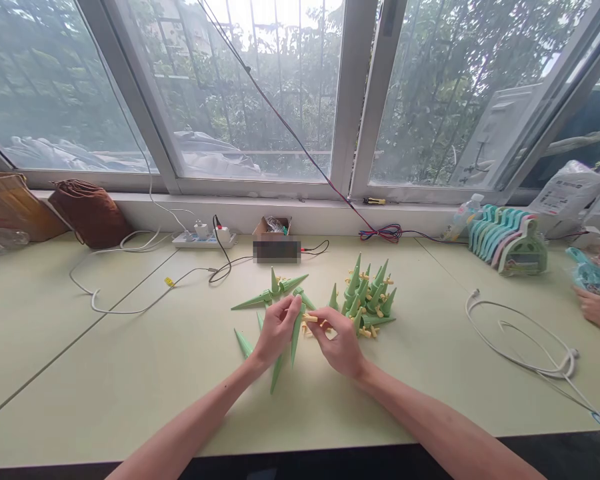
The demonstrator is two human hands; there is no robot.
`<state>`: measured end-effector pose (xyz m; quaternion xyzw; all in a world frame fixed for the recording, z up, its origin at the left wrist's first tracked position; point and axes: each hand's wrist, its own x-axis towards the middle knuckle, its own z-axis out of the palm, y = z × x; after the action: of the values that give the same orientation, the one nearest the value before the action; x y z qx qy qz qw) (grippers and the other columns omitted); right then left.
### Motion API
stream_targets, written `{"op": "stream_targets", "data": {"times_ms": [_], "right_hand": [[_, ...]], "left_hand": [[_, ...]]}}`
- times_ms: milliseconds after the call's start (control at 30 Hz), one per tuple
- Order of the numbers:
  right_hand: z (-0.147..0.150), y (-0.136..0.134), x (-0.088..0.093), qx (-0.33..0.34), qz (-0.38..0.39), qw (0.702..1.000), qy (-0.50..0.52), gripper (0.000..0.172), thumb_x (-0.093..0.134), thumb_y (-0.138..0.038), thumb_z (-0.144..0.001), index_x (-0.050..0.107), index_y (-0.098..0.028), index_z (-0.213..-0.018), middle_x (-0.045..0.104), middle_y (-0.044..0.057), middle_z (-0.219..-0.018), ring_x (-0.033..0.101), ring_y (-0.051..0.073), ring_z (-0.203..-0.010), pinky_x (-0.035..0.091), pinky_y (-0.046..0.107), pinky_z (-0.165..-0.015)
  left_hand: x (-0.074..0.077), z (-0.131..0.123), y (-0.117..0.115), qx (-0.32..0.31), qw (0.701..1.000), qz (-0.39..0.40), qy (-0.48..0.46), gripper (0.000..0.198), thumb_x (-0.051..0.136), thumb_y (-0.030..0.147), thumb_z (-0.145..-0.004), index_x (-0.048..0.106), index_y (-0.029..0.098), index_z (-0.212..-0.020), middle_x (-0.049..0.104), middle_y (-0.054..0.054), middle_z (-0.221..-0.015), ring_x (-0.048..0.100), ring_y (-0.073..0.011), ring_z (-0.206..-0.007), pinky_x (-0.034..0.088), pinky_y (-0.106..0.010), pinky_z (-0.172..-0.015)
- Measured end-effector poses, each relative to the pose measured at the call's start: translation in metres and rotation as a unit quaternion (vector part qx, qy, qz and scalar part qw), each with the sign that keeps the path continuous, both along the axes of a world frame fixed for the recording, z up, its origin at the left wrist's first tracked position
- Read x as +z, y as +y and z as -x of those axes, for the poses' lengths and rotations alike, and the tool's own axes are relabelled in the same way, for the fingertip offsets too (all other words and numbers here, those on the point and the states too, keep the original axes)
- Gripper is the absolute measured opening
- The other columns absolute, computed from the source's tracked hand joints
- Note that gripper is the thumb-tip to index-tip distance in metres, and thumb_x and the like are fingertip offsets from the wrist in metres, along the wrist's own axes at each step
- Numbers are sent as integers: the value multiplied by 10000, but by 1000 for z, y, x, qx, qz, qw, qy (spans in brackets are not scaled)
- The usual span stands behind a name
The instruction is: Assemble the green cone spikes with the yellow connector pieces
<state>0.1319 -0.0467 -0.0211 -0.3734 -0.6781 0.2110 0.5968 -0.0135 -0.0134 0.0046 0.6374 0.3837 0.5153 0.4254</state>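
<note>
My left hand (277, 329) is closed around a long green plastic cone (297, 331) that points down toward me. My right hand (339, 341) pinches a small yellow connector piece (311, 319) at the cone's wide end, and the two hands meet there. Several loose green cones lie on the table around my left hand, among them one cone (243, 343) to the left and a star-like cluster (274, 291) behind it. A pile of assembled green-and-yellow pieces (369, 298) stands just beyond my right hand.
Pale green table (130, 373) under a window. A white power strip (204, 239), cables (130, 310), a small cardboard box (273, 228) and a brown bag (91, 213) lie at the back. A white cable (525, 347) and stacked pastel items (507, 239) sit right. Another person's hand (599, 310) shows at the far right.
</note>
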Motion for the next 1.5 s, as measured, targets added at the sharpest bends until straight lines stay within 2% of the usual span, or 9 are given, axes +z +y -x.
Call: {"op": "stream_targets", "data": {"times_ms": [167, 367, 700, 900, 1133, 1300, 1500], "right_hand": [[0, -1, -2, -8, 29, 1000, -2, 128, 569, -241, -937, 681, -184, -909, 692, 44, -790, 633, 151, -675, 527, 252, -596], [0, 1, -4, -7, 53, 999, -4, 168, 566, -289, -937, 659, -185, -843, 649, 25, -711, 576, 143, -603, 498, 256, -580], [-1, 1, -1, 22, 79, 997, 9, 250, 566, -328, -925, 570, -193, -715, 554, -9, -617, 491, 122, -537, 424, 244, -523], [-1, 1, -1, 33, 97, 995, 17, 290, 563, -380, -923, 554, -195, -701, 521, -20, -586, 475, 116, -504, 416, 237, -487], [-3, 1, -7, 52, 91, 994, 18, 264, 564, -343, -926, 554, -192, -709, 514, -20, -602, 481, 112, -503, 444, 233, -485], [-4, 0, -11, 58, 92, 994, 21, 279, 548, -378, -936, 569, -190, -731, 528, -11, -617, 474, 112, -507, 441, 234, -483], [-4, 0, -11, 80, 110, 990, 43, 297, 546, -396, -937, 542, -199, -716, 494, -32, -560, 461, 110, -471, 433, 240, -473]], "left_hand": [[-3, 1, -1, -17, 998, -52, 44, 441, 474, 452, -965, 356, 179, -640, 256, 56, -583, 230, -68, -492, 216, -204, -430], [-6, 2, -1, -16, 997, -55, 61, 420, 482, 482, -956, 406, 179, -676, 264, 59, -585, 228, -67, -484, 189, -200, -427], [-11, 4, 0, -11, 995, -49, 91, 406, 453, 498, -965, 407, 185, -711, 261, 60, -604, 228, -75, -494, 186, -204, -458], [-10, 3, 1, -9, 994, -50, 94, 400, 466, 504, -957, 436, 182, -724, 264, 64, -583, 231, -73, -486, 181, -201, -457], [-8, 4, 0, -13, 993, -64, 100, 378, 488, 479, -952, 464, 176, -728, 304, 56, -592, 262, -72, -494, 204, -197, -457], [-7, 3, 1, -20, 993, -69, 99, 391, 497, 494, -942, 482, 172, -720, 308, 58, -572, 255, -69, -481, 195, -197, -446], [-8, 2, 1, -32, 993, -60, 93, 392, 484, 501, -946, 479, 174, -730, 315, 60, -569, 260, -68, -477, 195, -193, -439]]}}
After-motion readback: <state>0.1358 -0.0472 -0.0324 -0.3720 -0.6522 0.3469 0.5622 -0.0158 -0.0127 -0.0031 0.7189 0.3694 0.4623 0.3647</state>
